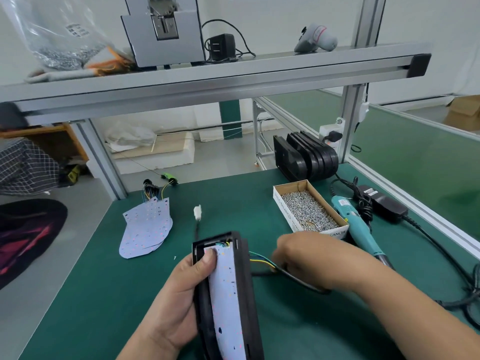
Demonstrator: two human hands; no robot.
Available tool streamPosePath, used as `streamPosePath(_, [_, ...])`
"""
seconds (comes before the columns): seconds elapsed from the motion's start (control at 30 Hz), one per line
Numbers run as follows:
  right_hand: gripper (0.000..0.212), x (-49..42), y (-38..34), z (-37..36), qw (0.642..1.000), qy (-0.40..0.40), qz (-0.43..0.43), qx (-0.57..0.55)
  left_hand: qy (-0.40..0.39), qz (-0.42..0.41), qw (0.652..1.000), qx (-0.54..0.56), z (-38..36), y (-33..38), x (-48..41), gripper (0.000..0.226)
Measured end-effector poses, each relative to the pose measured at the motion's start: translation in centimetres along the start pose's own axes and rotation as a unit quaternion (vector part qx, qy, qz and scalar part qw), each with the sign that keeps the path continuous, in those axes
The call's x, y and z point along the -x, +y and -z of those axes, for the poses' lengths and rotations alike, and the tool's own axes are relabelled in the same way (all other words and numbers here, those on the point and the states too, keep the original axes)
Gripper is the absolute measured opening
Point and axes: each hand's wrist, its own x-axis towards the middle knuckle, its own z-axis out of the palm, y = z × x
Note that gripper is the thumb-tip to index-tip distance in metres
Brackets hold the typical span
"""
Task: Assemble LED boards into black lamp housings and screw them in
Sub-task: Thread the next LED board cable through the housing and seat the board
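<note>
Grips the black lamp housing [248, 287] in the left hand [179, 292], above the middle of the worktop [104, 294] and close to its near edge, open face up. Curls the left fingers round the housing's left wall and presses the thumb flat onto the far end of the white LED board [226, 294] seated inside.

Lays the right hand [304, 258] just to the right of the housing, over the coloured wires [261, 259] leaving its right side and over the black cable [304, 285] joined to them. Hides the right fingers under the back of that hand; cannot tell whether pinching the wires or spread.

Has a white connector [198, 212] on a dark lead just beyond the housing's far end. Has a fanned stack of spare boards [146, 229], with wire bundles at its far end, toward the left edge. Has a cardboard box [281, 207] full of screws [309, 211] toward the right edge, with a teal electric screwdriver [355, 224] just beside the box on its right. Has a black power adapter [384, 203] nearer the right edge still. Has a row of upright spare housings [309, 157] at the far right corner.
</note>
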Motion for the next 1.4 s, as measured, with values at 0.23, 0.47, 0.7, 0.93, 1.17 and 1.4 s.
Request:
streamPosePath(0.23, [0.033, 0.1, 1.3, -0.2, 1.000, 0.013, -0.013, -0.016, 0.039, 0.018, 0.999, -0.012, -0.3, -0.4, -0.6, 0.073])
streamPosePath(0.47, [0.052, -0.1, -0.9, 0.2, 0.895, 0.159, 0.020, -0.417, 0.078, -0.015, 0.997, -0.024, -0.8, -0.8, -0.9, 0.058])
streamPosePath(0.7, [0.077, -0.1, -2.3, 0.0, 0.895, 0.200, 0.038, -0.397, 0.079, -0.063, 0.993, -0.066, -1.4, -1.0, -0.7, 0.043])
streamPosePath(0.93, [0.037, -0.8, -2.3, -0.2, 0.885, 0.173, 0.007, -0.433, 0.141, -0.087, 0.982, -0.094, -1.6, -1.4, -1.1, 0.024])
streamPosePath(1.17, [0.075, 0.9, 0.7, 0.8, 0.914, 0.035, 0.035, -0.402, 0.167, -0.065, 0.978, -0.103, -1.3, -1.8, -1.8, 0.017])
streamPosePath(1.4, [0.008, 0.8, 3.2, 0.5, 0.993, 0.034, -0.049, -0.106, 0.215, -0.074, 0.969, -0.100, -0.2, -0.7, -2.1, 0.018])
